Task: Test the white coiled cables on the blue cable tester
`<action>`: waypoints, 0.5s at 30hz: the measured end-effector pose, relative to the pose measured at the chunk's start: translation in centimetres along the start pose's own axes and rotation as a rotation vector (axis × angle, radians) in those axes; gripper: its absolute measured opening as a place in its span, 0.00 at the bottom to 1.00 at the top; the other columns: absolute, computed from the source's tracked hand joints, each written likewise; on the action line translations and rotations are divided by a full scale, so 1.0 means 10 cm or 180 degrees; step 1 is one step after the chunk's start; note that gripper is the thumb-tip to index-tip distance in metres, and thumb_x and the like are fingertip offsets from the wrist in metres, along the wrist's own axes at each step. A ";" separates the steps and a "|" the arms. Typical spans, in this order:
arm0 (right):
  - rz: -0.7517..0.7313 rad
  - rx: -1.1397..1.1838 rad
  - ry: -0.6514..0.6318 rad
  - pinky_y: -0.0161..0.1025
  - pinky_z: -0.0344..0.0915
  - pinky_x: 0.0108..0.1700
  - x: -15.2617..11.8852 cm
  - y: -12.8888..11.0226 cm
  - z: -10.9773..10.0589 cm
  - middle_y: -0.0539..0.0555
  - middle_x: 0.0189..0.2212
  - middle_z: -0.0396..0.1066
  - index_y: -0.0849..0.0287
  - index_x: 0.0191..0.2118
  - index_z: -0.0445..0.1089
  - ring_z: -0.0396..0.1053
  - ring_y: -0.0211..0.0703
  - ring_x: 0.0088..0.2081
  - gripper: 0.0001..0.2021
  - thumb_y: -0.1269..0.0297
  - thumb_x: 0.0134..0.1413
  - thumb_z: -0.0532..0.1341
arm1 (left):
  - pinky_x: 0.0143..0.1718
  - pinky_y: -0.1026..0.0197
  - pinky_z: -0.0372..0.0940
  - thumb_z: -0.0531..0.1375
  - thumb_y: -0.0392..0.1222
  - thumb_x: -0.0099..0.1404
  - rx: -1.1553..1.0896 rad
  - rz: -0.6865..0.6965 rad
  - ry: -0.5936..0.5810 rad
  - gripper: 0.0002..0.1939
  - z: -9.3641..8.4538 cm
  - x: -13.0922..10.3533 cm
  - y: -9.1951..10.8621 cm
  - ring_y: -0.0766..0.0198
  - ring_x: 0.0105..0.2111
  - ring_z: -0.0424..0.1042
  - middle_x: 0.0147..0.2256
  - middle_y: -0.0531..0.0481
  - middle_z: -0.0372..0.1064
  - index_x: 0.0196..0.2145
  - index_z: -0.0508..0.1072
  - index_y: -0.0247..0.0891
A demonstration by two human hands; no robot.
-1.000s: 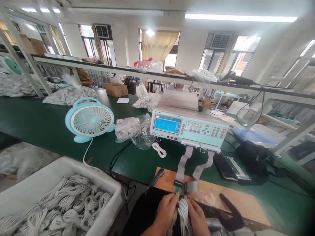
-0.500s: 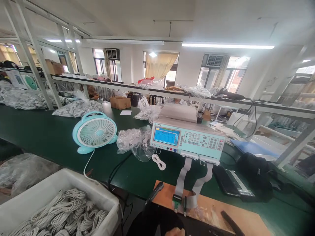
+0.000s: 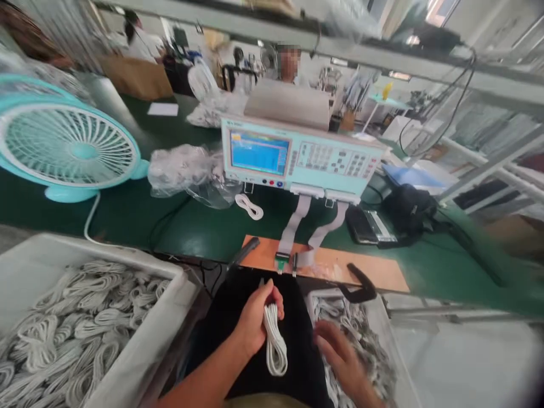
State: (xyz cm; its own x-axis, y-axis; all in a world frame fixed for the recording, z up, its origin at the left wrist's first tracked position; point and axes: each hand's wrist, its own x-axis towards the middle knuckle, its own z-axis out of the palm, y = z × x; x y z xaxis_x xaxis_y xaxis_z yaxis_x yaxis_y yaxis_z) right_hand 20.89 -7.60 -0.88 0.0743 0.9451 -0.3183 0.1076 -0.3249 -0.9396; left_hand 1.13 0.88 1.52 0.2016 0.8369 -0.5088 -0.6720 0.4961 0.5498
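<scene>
Fingers of left hand (image 3: pixel 256 317): curled tight round the top of a coiled white cable (image 3: pixel 274 340); the thumb lies over the front of the coil.
Fingers of right hand (image 3: pixel 340 354): loosely spread and blurred, holding nothing that can be made out, hovering above the right bin (image 3: pixel 385 323).
Coiled white cable: hangs down from the left fist in a long loop, in front of the dark lap, below the wooden board (image 3: pixel 365 272).
Right bin: white tray at the person's right knee, with more white cable coils lying in it.
Left bin (image 3: pixel 170 317): large white tray at the person's left, heaped with coiled white cables.
Wooden board: lies at the near edge of the green bench (image 3: pixel 204 232); two grey ribbon leads (image 3: pixel 293 226) run down onto it from the tester (image 3: pixel 297 156) and end in small connectors at the board's near edge.
Tester: pale blue box with a lit blue screen and a keypad, standing on the bench behind the board.
Fan (image 3: pixel 70 147): turquoise desk fan, on the bench well to the left of the tester.
Plastic bag (image 3: pixel 182 167): clear, with white cables inside, between fan and tester.
Loose coil (image 3: pixel 249 205): one small white cable on the bench just in front of the tester.
</scene>
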 end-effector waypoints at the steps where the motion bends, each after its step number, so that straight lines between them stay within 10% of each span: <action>1: -0.0107 0.0080 -0.0400 0.43 0.64 0.47 -0.01 -0.04 0.17 0.56 0.40 0.73 0.55 0.44 0.69 0.69 0.51 0.43 0.17 0.53 0.50 0.63 | 0.20 0.67 0.57 0.63 0.52 0.55 0.0033 0.0083 0.0033 0.18 0.01 0.00 -0.01 0.71 0.17 0.60 0.17 0.56 0.61 0.20 0.67 0.35; 6: -0.0358 0.0252 -0.0847 0.33 0.59 0.31 0.19 -0.24 0.82 0.48 0.29 0.67 0.56 0.40 0.66 0.63 0.38 0.29 0.13 0.58 0.50 0.64 | 0.30 0.67 0.61 0.65 0.48 0.53 0.0034 0.0291 0.0422 0.12 -0.02 -0.07 0.04 0.69 0.28 0.65 0.28 0.53 0.65 0.28 0.72 0.35; 11: 0.0485 0.1184 -0.1353 0.31 0.52 0.20 0.33 -0.22 0.76 0.45 0.19 0.62 0.59 0.35 0.67 0.56 0.32 0.17 0.17 0.49 0.50 0.62 | 0.37 0.63 0.61 0.66 0.45 0.50 0.1326 0.0383 -0.0840 0.18 -0.27 -0.14 0.17 0.63 0.34 0.66 0.34 0.50 0.67 0.40 0.74 0.39; 15: 0.0387 0.0636 -0.1475 0.35 0.64 0.26 0.61 -0.30 0.73 0.51 0.25 0.70 0.60 0.37 0.70 0.67 0.39 0.24 0.18 0.49 0.51 0.63 | 0.37 0.59 0.62 0.67 0.52 0.49 0.2650 0.0911 -0.1514 0.15 -0.50 0.01 0.17 0.60 0.33 0.67 0.31 0.49 0.69 0.29 0.77 0.38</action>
State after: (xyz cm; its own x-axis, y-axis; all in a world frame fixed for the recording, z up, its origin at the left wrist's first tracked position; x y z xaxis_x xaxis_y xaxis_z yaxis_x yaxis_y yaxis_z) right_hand 13.75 -0.64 -0.95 -0.3773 0.8322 -0.4064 -0.0694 -0.4629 -0.8837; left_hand -3.53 0.68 -0.91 0.4967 0.8653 -0.0668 -0.0635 0.1130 0.9916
